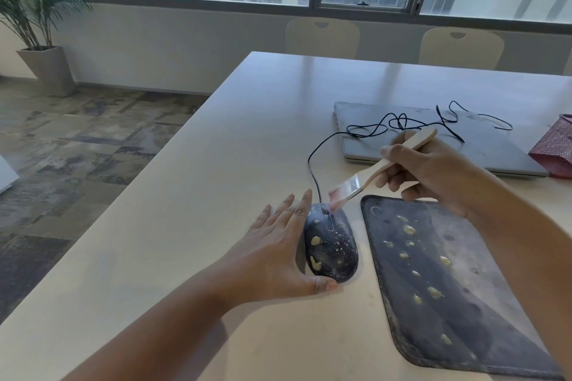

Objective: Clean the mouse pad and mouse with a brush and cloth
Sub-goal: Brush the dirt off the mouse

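Observation:
A black wired mouse (332,246) lies on the table, spotted with yellowish blobs and white crumbs. My left hand (278,247) steadies it from the left side, thumb at its near end and fingers spread along its flank. My right hand (433,170) grips the wooden handle of a flat brush (365,178). The brush's blurred bristles touch the front of the mouse near the scroll wheel. To the right of the mouse lies a dark, dusty mouse pad (448,288) with several yellowish blobs on it.
A closed grey laptop (433,145) lies behind the pad with the mouse's black cable (402,122) looped over it. A pink patterned cloth (554,148) sits at the right edge. Two chairs stand at the table's far side. The table's left edge drops to carpet.

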Demonstrator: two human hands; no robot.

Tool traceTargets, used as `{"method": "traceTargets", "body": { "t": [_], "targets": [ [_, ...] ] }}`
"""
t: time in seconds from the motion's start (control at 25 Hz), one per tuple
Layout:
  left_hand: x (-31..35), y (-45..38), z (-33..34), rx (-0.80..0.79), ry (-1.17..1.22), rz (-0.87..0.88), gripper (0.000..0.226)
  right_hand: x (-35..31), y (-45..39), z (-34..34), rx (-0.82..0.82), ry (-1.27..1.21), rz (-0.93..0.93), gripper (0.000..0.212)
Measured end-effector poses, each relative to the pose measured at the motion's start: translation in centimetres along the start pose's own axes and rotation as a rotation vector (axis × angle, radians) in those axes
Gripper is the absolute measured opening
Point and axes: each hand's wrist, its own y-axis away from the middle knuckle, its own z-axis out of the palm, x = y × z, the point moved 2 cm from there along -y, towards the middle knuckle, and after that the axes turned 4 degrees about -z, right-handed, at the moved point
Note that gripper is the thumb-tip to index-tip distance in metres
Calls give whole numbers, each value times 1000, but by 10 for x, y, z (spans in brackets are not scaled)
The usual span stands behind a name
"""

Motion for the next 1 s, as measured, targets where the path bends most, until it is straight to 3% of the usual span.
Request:
{"method": "traceTargets", "body": {
  "t": [0.2, 0.28, 0.4, 0.52, 0.68, 0.76, 0.88, 1.0],
  "targets": [
    [0, 0, 0, -11, -5, -4, 112, -1, 3, -2, 7, 158, 25, 22],
    [1, 0, 0, -9, -4, -4, 112, -4, 4, -6, 62, 128, -26, 19],
    [0, 0, 1, -1, -6, -4, 114, -7, 7, 2, 3, 31, -61, 17],
    [-1, -1, 1, -12, -14, -2, 113, -5, 9, 5, -62, 115, -28, 19],
    [-1, -1, 2, -11, -19, -13, 115, -8, 8, -1, 42, 122, -97, 18],
    [-1, -1, 2, -13, -24, -14, 117, -10, 10, 3, -22, 58, -95, 17],
    [-1, -2, 1, -23, -30, -15, 114, -9, 13, 5, -103, 160, -52, 19],
    [0, -2, 2, -26, -32, -23, 114, -13, 14, -3, -41, 174, -84, 20]
  ]
}}
